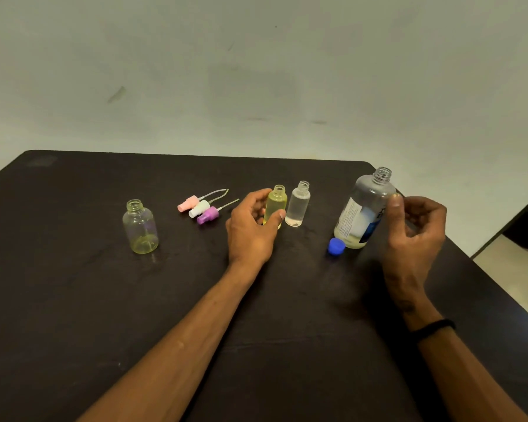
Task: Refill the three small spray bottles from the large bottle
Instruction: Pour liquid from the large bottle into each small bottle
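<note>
Head camera, looking down on a dark table (73,300) set against a pale wall (256,71). Two bare forearms reach in from the bottom edge.

The left hand (250,229) is curled round a small yellow bottle (275,204), thumb on its near side and fingers behind it. The bottle stands upright on the table near the middle, uncapped and filled with yellow liquid almost to the neck. Just beside it on the right stands a clear small bottle (298,205), also uncapped, filled nearly to the shoulder.

The right hand (415,229) is at the large bottle (365,208), which stands on the table leaning slightly. The thumb tip touches the bottle's upper right side; the fingers are loosely curled beside it, and I cannot tell whether they grasp it. The bottle has a white and blue label, an open neck, and only a little pale liquid at the bottom. A blue cap (336,247) lies on the table just beside its base. A dark band (433,328) circles the right wrist.

Well apart to the left stands a wider small bottle (140,227), open and nearly empty. Between it and the left hand lie three spray heads (199,207), pink, white and purple, with thin tubes pointing right.
</note>
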`<state>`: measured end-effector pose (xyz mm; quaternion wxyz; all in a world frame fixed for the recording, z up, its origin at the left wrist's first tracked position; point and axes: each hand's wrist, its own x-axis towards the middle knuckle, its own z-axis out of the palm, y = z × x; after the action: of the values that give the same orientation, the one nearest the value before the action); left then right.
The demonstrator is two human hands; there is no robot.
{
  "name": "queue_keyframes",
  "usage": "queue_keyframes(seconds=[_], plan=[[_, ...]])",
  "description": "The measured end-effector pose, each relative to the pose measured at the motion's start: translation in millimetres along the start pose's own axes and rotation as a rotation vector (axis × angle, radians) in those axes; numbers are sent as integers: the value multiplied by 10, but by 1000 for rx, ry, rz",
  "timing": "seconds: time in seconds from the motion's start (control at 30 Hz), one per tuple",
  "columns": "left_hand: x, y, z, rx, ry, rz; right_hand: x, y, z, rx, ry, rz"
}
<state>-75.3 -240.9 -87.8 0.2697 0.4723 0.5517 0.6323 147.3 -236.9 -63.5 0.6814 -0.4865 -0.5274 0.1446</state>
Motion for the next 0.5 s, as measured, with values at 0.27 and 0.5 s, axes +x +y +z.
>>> queue_keyframes(seconds=[0.27, 0.5], plan=[[-132, 73, -87, 58, 12, -70, -104, 2, -91, -58, 85, 12], [-675, 199, -492, 105, 178, 26, -590, -374, -19, -26, -211, -135]])
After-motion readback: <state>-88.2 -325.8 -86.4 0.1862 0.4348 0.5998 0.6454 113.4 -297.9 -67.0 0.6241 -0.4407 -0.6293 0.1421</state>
